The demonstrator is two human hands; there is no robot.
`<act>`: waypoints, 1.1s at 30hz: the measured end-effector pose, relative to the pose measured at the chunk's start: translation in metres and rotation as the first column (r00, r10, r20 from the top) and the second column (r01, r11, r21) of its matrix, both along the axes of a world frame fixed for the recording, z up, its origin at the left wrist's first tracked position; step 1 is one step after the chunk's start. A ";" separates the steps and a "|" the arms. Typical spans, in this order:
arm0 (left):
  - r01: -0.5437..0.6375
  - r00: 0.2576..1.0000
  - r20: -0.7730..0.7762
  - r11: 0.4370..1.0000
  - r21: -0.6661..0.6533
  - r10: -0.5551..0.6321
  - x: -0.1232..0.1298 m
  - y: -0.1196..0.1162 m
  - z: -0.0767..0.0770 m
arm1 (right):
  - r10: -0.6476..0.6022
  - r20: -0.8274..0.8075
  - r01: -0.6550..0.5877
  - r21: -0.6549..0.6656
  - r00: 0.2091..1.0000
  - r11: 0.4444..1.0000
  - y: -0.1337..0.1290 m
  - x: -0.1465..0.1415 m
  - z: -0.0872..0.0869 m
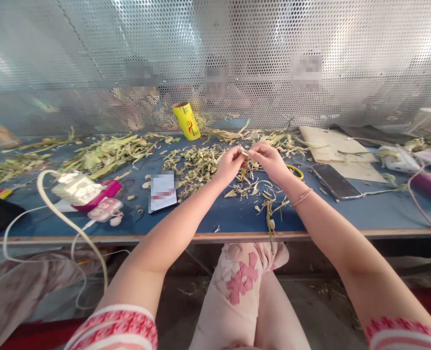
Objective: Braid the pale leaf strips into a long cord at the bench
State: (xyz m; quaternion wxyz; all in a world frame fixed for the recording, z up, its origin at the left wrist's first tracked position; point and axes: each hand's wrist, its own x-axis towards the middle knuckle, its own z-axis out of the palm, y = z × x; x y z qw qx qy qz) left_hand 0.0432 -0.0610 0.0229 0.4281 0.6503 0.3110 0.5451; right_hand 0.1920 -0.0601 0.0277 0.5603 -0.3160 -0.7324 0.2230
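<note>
My left hand (230,166) and my right hand (267,158) meet above the blue table, fingertips almost touching. Between them is a small pale piece of plant (244,153), pinched by both hands; its exact kind is too small to make out. Below and to the left spreads a heap of short, dry green-yellow plant pieces (195,167). Thin curled peelings (250,188) are scattered on the table beneath my wrists. A yellow ring (296,171) lies partly hidden behind my right wrist.
A yellow cardboard tube (186,121) leans near the perforated metal wall (215,48). A phone (335,181) and brown card (337,146) lie right. At left are a small screen device (163,191), a cabled power bank (104,210) and a stalk pile (116,154). The table edge (208,237) runs before me.
</note>
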 end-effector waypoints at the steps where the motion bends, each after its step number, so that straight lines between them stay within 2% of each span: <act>1: 0.009 1.000 0.020 1.000 -0.016 -0.009 0.000 0.000 0.000 | -0.007 0.020 0.007 0.011 1.000 1.000 -0.001 0.000 0.001; 8: 0.060 0.994 0.095 0.996 -0.060 -0.054 -0.001 -0.001 0.000 | -0.064 0.189 0.043 0.110 0.980 0.993 -0.004 0.001 0.005; 14: 0.084 0.989 0.133 0.988 -0.126 -0.067 0.001 -0.002 0.001 | -0.121 0.265 0.075 0.176 0.957 0.982 -0.009 0.001 0.006; 23: 0.004 0.999 0.046 0.999 -0.047 -0.002 0.001 0.002 -0.004 | -0.093 0.353 -0.012 0.284 0.931 0.959 -0.009 0.005 0.005; 27: 0.024 0.996 0.087 0.994 -0.103 -0.015 0.002 -0.001 -0.002 | -0.093 0.343 0.001 0.259 0.935 0.966 -0.007 0.006 0.005; 33: 0.138 0.959 0.274 0.959 -0.246 -0.068 0.002 -0.007 0.007 | -0.112 0.252 0.065 0.189 0.961 0.980 -0.006 0.005 0.005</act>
